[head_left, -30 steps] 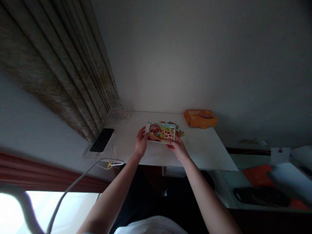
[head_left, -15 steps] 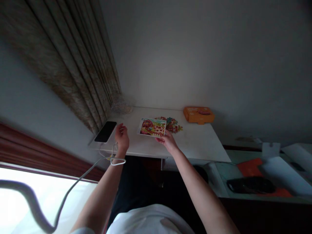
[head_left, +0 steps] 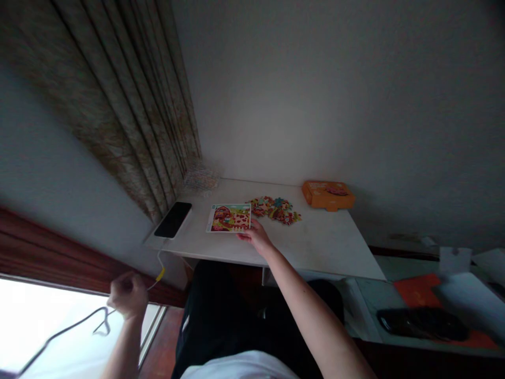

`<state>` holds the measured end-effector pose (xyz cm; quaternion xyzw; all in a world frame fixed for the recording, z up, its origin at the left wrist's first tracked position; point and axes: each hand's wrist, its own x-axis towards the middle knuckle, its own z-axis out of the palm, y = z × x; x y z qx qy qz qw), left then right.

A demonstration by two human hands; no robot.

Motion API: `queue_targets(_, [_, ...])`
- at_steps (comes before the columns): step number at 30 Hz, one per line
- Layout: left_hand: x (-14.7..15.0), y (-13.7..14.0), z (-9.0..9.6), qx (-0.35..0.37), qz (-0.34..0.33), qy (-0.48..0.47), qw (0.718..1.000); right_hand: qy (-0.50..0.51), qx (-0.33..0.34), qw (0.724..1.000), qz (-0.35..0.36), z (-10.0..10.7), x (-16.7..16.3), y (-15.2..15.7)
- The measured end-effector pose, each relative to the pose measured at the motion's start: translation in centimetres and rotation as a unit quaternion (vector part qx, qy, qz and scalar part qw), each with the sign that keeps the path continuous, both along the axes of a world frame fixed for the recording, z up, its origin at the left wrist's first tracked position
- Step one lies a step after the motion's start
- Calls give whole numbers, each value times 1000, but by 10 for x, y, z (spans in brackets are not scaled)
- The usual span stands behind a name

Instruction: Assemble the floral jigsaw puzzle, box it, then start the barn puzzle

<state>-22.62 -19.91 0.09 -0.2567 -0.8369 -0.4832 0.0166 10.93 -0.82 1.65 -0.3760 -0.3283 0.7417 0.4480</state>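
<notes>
Across the back is one big grey wall (head_left: pixel 300 105), and one long curtain (head_left: pixel 118 95) hangs in folds on the left. Next comes one white table (head_left: pixel 315 247), right in front of me. Low on the right is one greenish side table (head_left: pixel 366 295) with one dark shiny thing (head_left: pixel 422 322), something flat and orange (head_left: pixel 418 289), and some white things I can't count. On the white table, one orange box (head_left: pixel 328 196) sits at the back right. One see-through, crinkly bundle (head_left: pixel 201 179) is at the back left, by the curtain. One black phone (head_left: pixel 173 220) lies near the left edge. One picture card (head_left: pixel 231 216) with a barn and a cow is in the middle, and my right hand (head_left: pixel 254 239) pinches its bottom right corner, so that corner is partly hidden. I can't tell if the card touches the table. My left hand (head_left: pixel 128 295) is curled tight around one thin cable (head_left: pixel 159 258) that runs down from the phone. Just behind the card are lots of puzzle pieces (head_left: pixel 282 210), too jumbled to count. One little yellow tag (head_left: pixel 160 275) is on the cable.
</notes>
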Motion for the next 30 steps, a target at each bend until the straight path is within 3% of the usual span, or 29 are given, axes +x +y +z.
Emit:
queue_targets(3, [-3, -1, -23, -52, 68, 16, 996, -5, 6, 1000, 5, 1, -7, -2])
queue_targets(8, [-15, 15, -45, -121, -14, 42, 992, -17, 15, 999, 27, 1, -9, -6])
queue_targets(12, [-27, 29, -45, -84, -62, 83, 991, -32, 20, 999, 23, -6, -9, -5])
queue_targets(15, [-19, 33, -42, -16, -104, 120, 987, -38, 18, 999, 18, -13, -8, -2])
queue_targets(20, [50, 61, -24, 85, -226, 153, 958, -32, 13, 999, 9, -19, -13, 3])
queue_targets(22, [91, 88, -10, 102, -286, 167, 938, -20, 11, 1000, 8, -18, -15, 5])
queue_targets(26, [164, 151, 18, 102, -336, 167, 921, 1, 11, 1000, -20, -9, -14, 9])
queue_targets(30, [202, 202, 39, 111, -436, 143, 881, 12, 15, 998, -62, 0, -4, 15])
